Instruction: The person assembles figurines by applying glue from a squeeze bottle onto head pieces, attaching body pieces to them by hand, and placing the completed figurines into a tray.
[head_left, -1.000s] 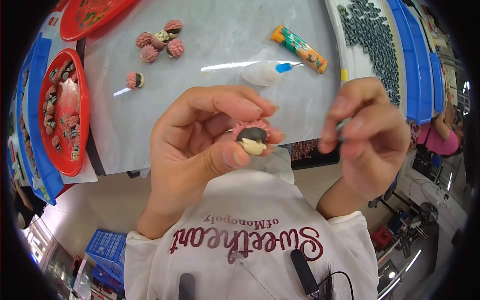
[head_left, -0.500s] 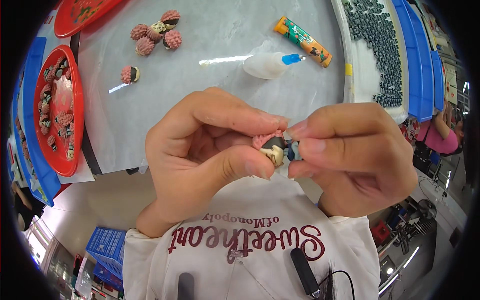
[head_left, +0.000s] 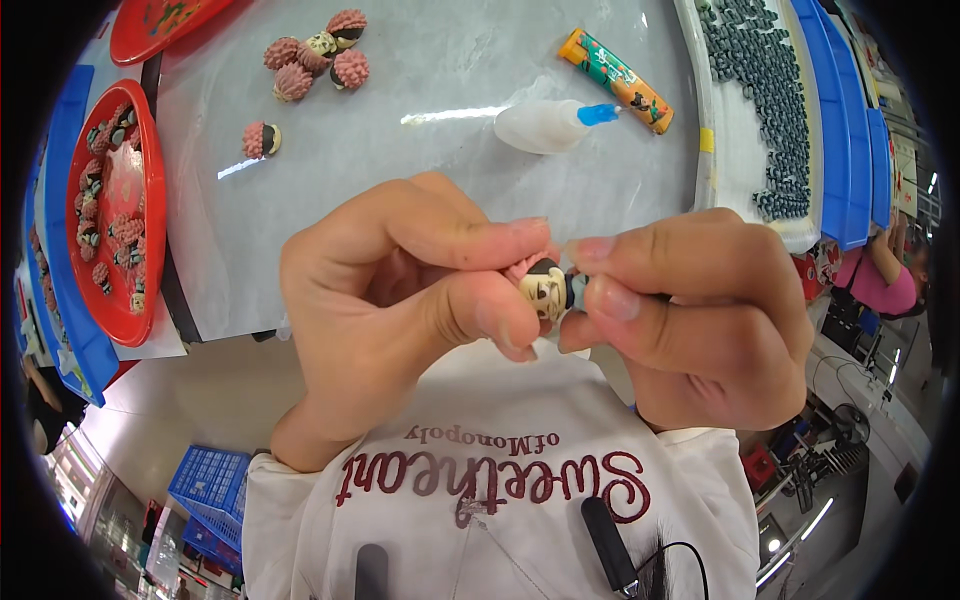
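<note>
Between my two hands, over the near edge of the table, is a small figurine head (head_left: 541,288) with pink textured hair, a black band and a cream painted face. My left hand (head_left: 390,290) pinches it by the hair between thumb and forefinger. In the fingertips of my right hand (head_left: 705,300) is a small dark blue-grey figurine body (head_left: 577,290), mostly covered by the fingers. Head and body meet at the neck; whether they are joined I cannot tell. Beyond my hands lies a white squeeze bottle (head_left: 540,127) with a blue needle tip.
An orange and green tube-shaped packet (head_left: 618,82) lies by the bottle. Several pink-haired heads (head_left: 293,82) cluster at far left, with a single head (head_left: 261,140) nearer. A red tray (head_left: 155,215) of heads stands left. At right, a white tray (head_left: 780,225) carries rows of dark bodies (head_left: 775,110).
The head has turned so its painted face now shows. My right hand has shifted slightly left, pressing the body closer against the head.
</note>
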